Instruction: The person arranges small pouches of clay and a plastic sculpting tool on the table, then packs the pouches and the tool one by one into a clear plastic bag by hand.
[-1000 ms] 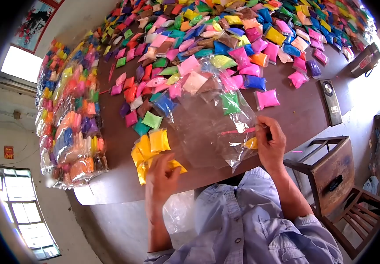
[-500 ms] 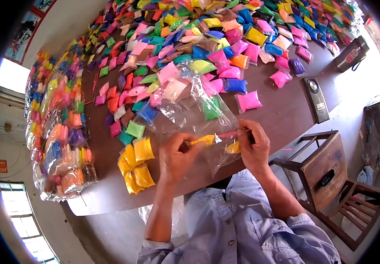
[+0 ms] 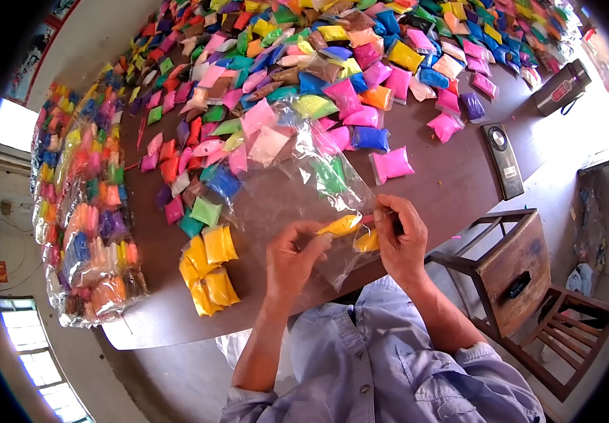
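My left hand point(image 3: 294, 257) pinches a yellow packet point(image 3: 340, 225) by its left end, over a large clear plastic bag point(image 3: 294, 194). My right hand point(image 3: 402, 240) is closed on the bag's right edge, with a second yellow packet point(image 3: 366, 241) and a bit of a pink strip beside its fingers. The bag lies spread across the front of the table, its far part over pink, green and blue packets. Left of my left hand, several yellow packets point(image 3: 209, 271) lie grouped near the table's front edge.
A large heap of coloured packets point(image 3: 304, 63) covers the back of the brown table point(image 3: 452, 176). Filled clear bags point(image 3: 86, 211) stand along the left side. On the right are a dark metal device point(image 3: 503, 161), a flask point(image 3: 562, 88) and a wooden chair point(image 3: 523, 271).
My left hand has moved right from the yellow group to the clear bag, now with a yellow packet in its fingers. The view has shifted, so the table items appear further left.
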A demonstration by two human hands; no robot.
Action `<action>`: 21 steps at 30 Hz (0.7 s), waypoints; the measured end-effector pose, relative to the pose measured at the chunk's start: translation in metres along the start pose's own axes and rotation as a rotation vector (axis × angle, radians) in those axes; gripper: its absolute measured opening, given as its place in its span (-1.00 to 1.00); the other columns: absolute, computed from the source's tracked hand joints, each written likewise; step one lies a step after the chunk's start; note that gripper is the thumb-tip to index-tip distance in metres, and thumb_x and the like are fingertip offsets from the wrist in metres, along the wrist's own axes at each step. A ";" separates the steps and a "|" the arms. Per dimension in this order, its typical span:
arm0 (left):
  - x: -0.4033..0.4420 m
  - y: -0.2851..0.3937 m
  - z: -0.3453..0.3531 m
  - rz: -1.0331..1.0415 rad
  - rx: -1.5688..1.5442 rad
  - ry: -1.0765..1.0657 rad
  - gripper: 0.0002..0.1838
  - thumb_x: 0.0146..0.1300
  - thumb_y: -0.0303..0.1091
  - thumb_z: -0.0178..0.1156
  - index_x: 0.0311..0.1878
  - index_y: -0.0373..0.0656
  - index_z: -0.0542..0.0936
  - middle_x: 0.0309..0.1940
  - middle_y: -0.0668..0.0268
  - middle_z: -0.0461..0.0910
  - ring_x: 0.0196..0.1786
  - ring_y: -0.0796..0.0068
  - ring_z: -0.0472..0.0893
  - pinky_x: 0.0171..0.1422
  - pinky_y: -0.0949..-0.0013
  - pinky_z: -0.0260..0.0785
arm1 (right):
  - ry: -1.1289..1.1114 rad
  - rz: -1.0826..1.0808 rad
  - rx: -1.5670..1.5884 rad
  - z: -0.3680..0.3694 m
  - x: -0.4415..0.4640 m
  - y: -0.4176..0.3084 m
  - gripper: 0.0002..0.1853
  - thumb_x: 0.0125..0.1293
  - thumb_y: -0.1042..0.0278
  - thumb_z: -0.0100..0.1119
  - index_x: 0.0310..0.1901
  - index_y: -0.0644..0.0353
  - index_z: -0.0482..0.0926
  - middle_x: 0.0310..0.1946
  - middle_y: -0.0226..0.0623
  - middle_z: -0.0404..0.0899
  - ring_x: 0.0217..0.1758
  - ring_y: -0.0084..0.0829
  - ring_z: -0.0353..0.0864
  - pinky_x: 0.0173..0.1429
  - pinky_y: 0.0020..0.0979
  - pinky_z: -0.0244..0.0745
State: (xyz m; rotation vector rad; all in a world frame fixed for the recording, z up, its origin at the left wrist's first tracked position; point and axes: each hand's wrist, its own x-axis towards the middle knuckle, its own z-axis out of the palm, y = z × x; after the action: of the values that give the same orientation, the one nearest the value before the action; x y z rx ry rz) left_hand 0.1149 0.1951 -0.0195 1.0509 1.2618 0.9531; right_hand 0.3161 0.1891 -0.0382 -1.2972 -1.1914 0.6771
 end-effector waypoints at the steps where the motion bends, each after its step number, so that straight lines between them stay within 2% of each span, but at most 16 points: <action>1: 0.000 -0.001 0.002 -0.019 0.012 0.013 -0.80 0.36 -0.56 0.43 0.02 -0.27 0.69 -0.09 0.32 0.80 -0.24 0.68 0.69 -0.16 0.55 0.56 | -0.003 -0.001 -0.003 -0.001 0.000 0.000 -0.79 0.43 0.71 0.29 0.05 0.32 0.65 -0.14 -0.24 0.66 -0.21 -0.48 0.71 -0.10 -0.50 0.61; 4: -0.006 -0.001 0.023 0.082 0.055 -0.007 -0.83 0.36 -0.58 0.42 -0.03 -0.24 0.71 0.00 0.36 0.79 -0.15 0.65 0.71 -0.11 0.55 0.58 | -0.010 -0.064 -0.103 -0.002 0.002 -0.001 -0.80 0.44 0.70 0.28 0.05 0.32 0.65 -0.14 -0.23 0.66 -0.22 -0.45 0.70 -0.10 -0.48 0.60; 6: -0.006 0.003 0.028 0.118 0.096 -0.002 -0.85 0.34 -0.58 0.44 -0.06 -0.23 0.72 -0.03 0.37 0.80 -0.13 0.63 0.73 -0.09 0.52 0.58 | 0.000 -0.102 -0.152 -0.002 0.002 0.000 -0.84 0.48 0.63 0.26 0.04 0.32 0.65 -0.14 -0.21 0.66 -0.22 -0.42 0.69 -0.11 -0.47 0.59; 8: -0.001 -0.005 0.030 0.388 0.333 -0.004 -0.83 0.27 -0.59 0.47 -0.10 -0.23 0.72 -0.05 0.28 0.80 -0.17 0.48 0.78 -0.08 0.43 0.61 | -0.001 -0.109 -0.144 -0.003 0.002 0.000 -0.85 0.50 0.60 0.25 0.04 0.32 0.65 -0.14 -0.20 0.67 -0.22 -0.41 0.68 -0.12 -0.46 0.58; 9: -0.001 -0.003 0.029 0.388 0.328 -0.003 -0.83 0.27 -0.59 0.47 -0.10 -0.23 0.72 -0.05 0.28 0.80 -0.17 0.48 0.78 -0.08 0.43 0.61 | -0.002 -0.116 -0.133 -0.003 0.002 0.000 -0.86 0.52 0.56 0.25 0.04 0.32 0.65 -0.14 -0.19 0.67 -0.22 -0.39 0.68 -0.12 -0.45 0.58; 11: -0.001 0.004 0.024 0.554 0.535 -0.052 -0.80 0.20 -0.59 0.48 -0.12 -0.22 0.72 -0.06 0.18 0.78 -0.14 0.22 0.80 0.00 0.28 0.64 | 0.003 -0.107 -0.129 -0.003 0.002 0.004 -0.86 0.52 0.54 0.24 0.04 0.33 0.65 -0.13 -0.19 0.67 -0.22 -0.39 0.68 -0.12 -0.45 0.57; 12: -0.001 0.006 0.022 0.554 0.532 -0.051 -0.80 0.20 -0.59 0.48 -0.12 -0.22 0.72 -0.06 0.18 0.78 -0.14 0.22 0.80 0.00 0.28 0.64 | 0.010 -0.094 -0.122 -0.003 0.001 0.004 -0.86 0.53 0.52 0.24 0.04 0.33 0.65 -0.12 -0.18 0.67 -0.21 -0.39 0.68 -0.12 -0.45 0.57; 14: 0.000 0.008 0.020 0.541 0.542 -0.116 -0.76 0.16 -0.59 0.48 -0.10 -0.20 0.71 -0.03 0.16 0.78 -0.05 0.04 0.78 0.11 0.17 0.64 | -0.006 -0.060 -0.096 -0.003 -0.002 0.003 -0.85 0.55 0.53 0.21 0.06 0.34 0.65 -0.12 -0.22 0.68 -0.16 -0.44 0.66 -0.05 -0.46 0.56; 15: 0.001 0.010 0.020 0.541 0.538 -0.115 -0.76 0.16 -0.59 0.48 -0.10 -0.20 0.71 -0.03 0.16 0.78 -0.05 0.04 0.78 0.11 0.17 0.64 | -0.021 -0.024 -0.068 -0.004 -0.002 0.003 -0.85 0.57 0.54 0.18 0.07 0.35 0.64 -0.11 -0.25 0.68 -0.10 -0.48 0.65 0.01 -0.46 0.55; 17: 0.007 0.015 0.021 0.666 0.551 -0.141 -0.75 0.18 -0.58 0.47 -0.07 -0.18 0.71 -0.02 0.17 0.78 0.02 0.06 0.77 0.18 0.16 0.62 | -0.033 -0.041 -0.088 -0.005 -0.002 0.001 -0.84 0.57 0.53 0.17 0.07 0.36 0.64 -0.11 -0.25 0.68 -0.10 -0.49 0.64 0.02 -0.46 0.55; 21: 0.013 0.005 0.029 0.656 0.505 -0.136 -0.75 0.21 -0.59 0.43 -0.05 -0.17 0.71 0.01 0.17 0.78 0.05 0.06 0.76 0.17 0.17 0.63 | -0.033 -0.102 -0.085 -0.006 -0.001 0.002 -0.84 0.58 0.53 0.15 0.07 0.36 0.64 -0.12 -0.27 0.68 -0.09 -0.51 0.63 0.03 -0.47 0.54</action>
State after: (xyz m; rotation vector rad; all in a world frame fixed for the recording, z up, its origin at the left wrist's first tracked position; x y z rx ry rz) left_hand 0.1446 0.2068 -0.0177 1.9716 1.0783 1.0367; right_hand 0.3213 0.1865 -0.0395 -1.2907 -1.3163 0.5814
